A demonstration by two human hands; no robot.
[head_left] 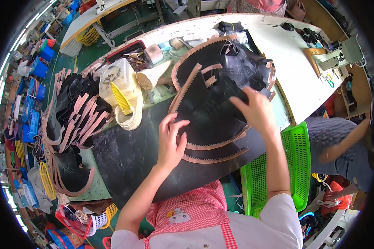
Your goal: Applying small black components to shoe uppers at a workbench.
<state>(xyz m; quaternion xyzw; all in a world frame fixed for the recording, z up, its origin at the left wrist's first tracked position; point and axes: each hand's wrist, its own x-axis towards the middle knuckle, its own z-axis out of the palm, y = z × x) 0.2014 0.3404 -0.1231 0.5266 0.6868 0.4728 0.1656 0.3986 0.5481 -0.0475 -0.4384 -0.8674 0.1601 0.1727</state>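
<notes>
Pale-rimmed and curved along its far side, the worktable (158,30) carries a dark mat (126,166) on its near side. Overlapping black pieces (207,118) with tan, toothed borders lie on the mat's right part and extend beyond its far edge. At their near-left border is the left hand (172,139), thumb and fingers apart. Over their right part is the right hand (256,108), its thumb and forefinger apart at the tips; whether it pinches material, I cannot tell. Mat surface stretches left of the left hand, giving it room, up to a bundle of tan-edged strips (85,112). Near right, a green basket (299,166) sits under the right forearm (277,170).
</notes>
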